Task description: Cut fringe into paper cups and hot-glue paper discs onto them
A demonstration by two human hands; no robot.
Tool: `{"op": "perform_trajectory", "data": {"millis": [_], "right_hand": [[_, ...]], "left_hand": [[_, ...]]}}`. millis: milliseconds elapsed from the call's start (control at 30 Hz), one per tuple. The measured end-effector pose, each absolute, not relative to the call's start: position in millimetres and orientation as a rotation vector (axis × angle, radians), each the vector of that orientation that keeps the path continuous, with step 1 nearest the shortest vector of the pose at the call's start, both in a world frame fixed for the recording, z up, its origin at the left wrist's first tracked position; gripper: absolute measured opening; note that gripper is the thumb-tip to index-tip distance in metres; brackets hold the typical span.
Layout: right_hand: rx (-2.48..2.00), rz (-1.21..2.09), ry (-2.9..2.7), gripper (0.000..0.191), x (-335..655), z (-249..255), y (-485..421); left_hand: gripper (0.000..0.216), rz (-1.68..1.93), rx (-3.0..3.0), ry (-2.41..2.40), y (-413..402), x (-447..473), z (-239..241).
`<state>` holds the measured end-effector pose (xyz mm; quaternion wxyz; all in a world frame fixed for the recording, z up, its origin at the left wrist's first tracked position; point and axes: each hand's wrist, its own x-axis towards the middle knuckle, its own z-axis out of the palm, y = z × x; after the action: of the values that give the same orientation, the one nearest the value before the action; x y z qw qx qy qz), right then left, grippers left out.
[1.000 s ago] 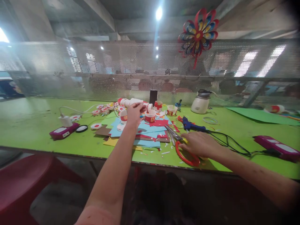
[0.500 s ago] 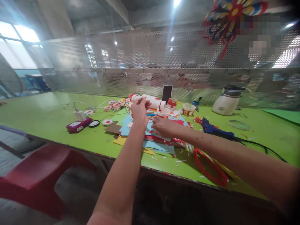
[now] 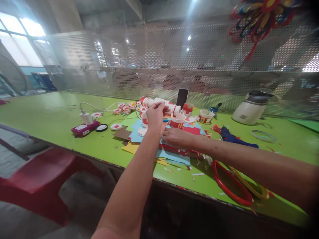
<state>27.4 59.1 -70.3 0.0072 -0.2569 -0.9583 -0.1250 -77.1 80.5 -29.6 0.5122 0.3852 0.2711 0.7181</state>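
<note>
My left hand (image 3: 155, 117) is raised over a pile of coloured paper sheets (image 3: 159, 141) on the green table (image 3: 50, 116). Its fingers are pinched together beside a lying stack of white and red paper cups (image 3: 159, 103); what they pinch is too small to make out. My right hand (image 3: 174, 136) lies flat on the paper pile just right of the left hand, fingers stretched out. A red and white paper cup (image 3: 177, 120) stands just behind it.
A purple power strip (image 3: 81, 129) with a white plug and cable lies at the left. A blue glue gun (image 3: 233, 136), a white kettle (image 3: 250, 108), a dark phone (image 3: 182, 97) and red scissors (image 3: 231, 186) are on the table. A red plastic chair (image 3: 37, 186) stands below left.
My right hand left the red scissors at the right and moved left onto the paper pile. The view swung left; my left hand stayed pinched by the cup stack.
</note>
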Motion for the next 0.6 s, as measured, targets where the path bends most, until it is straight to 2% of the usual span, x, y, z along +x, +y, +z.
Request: {"op": "perform_trajectory", "data": {"millis": [300,600], "right_hand": [[-1.262,-0.229,-2.635,0.012,77,-40,17],[-1.603,-0.068,-2.450,0.017,128,-38,-13]], "left_hand": [[0.005,1.332,1.358,0.822,82,-64,-42],[0.011,0.899,1.821,0.714,50,-27,-61]]}}
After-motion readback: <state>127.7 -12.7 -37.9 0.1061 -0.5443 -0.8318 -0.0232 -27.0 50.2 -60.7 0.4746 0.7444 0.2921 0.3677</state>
